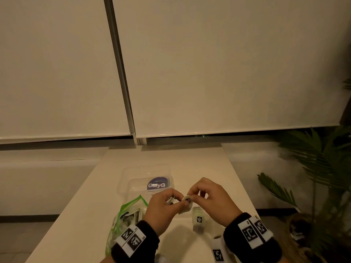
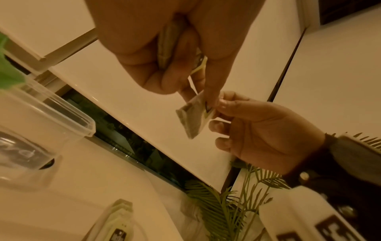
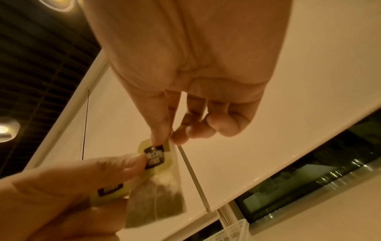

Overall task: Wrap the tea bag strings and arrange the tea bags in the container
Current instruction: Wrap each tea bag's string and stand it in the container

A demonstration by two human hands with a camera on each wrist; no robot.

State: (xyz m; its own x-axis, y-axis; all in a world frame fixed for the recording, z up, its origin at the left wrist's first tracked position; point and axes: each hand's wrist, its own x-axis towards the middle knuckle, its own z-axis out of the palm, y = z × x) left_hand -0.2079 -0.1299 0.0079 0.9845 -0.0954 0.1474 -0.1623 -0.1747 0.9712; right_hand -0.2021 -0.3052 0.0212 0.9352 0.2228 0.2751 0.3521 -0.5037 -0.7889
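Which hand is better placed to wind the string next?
Right. The right hand pinches the tag at the string's end, free to circle, while the left hand grips the tea bag.

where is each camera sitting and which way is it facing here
Head: worn on the head, looks forward and down at the table, the clear container, and both hands with banded wrists.
Left wrist: looks up along the left hand toward the right hand and the blinds.
Right wrist: looks up along the right hand at the tea bag and ceiling.
Shared: all three show both hands pinching the tea bag.
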